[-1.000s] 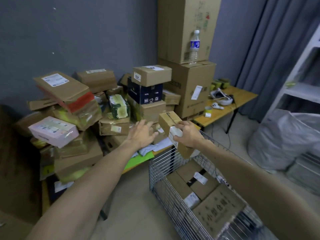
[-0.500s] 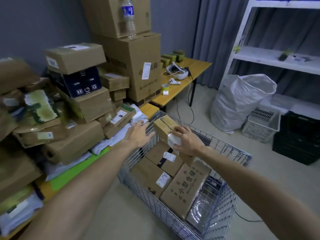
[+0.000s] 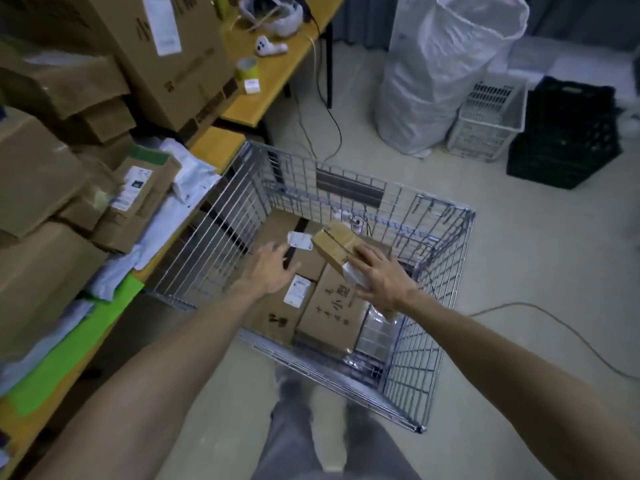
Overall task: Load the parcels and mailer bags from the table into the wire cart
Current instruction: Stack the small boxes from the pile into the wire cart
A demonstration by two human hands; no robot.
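One parcel (image 3: 334,241) in the right hand (image 3: 381,279) sits lower over the cart (image 3: 420,341).

the wire cart (image 3: 415,358) is sitting just right of the table (image 3: 273,81), where parcels (image 3: 34,174) are lying stacked. boxes (image 3: 329,313) are lying in the cart, and my right hand (image 3: 381,278) is holding a small parcel (image 3: 334,242) over them. a sack (image 3: 440,74) is standing behind the cart, well apart.

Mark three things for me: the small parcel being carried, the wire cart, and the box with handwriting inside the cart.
small parcel (image 3: 334,239): head view, on its brown top face.
wire cart (image 3: 429,323): head view, on its right mesh wall.
handwritten box (image 3: 329,315): head view, on its lid, among the writing.
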